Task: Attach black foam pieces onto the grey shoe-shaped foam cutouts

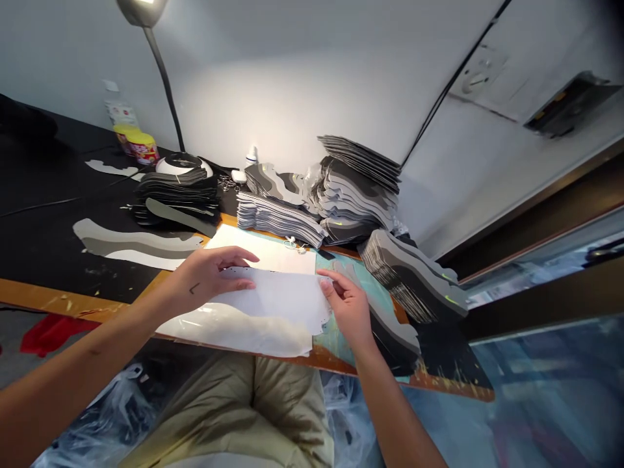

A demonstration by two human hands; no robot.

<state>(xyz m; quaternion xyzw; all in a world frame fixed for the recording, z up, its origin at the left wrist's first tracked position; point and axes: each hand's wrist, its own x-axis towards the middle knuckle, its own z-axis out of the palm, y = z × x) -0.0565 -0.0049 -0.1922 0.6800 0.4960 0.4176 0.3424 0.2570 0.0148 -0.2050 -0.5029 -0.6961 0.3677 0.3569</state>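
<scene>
A thin white sheet (285, 296) with small holes along its right end spans my two hands. My left hand (214, 273) grips its upper left edge, thumb on the near face and fingers curled over the far side. At the other end, my right hand (347, 304) pinches the upper right corner between thumb and fingers. Below the sheet lies a glossy, pale wavy-edged template (244, 330). White paper (268, 250) lies just behind the sheet. Beside my right hand rests a pile of grey and black shoe-upper pieces (392, 335).
Shoe-upper stacks stand at the back (280, 218) and right (409, 276), with a taller pile (358, 188) against the wall. To the left are black pieces (178, 195), a long grey-striped strip (134, 246), a lamp (166, 84) and yellow-lidded tubs (142, 148). White earphones (295, 244) lie behind the paper.
</scene>
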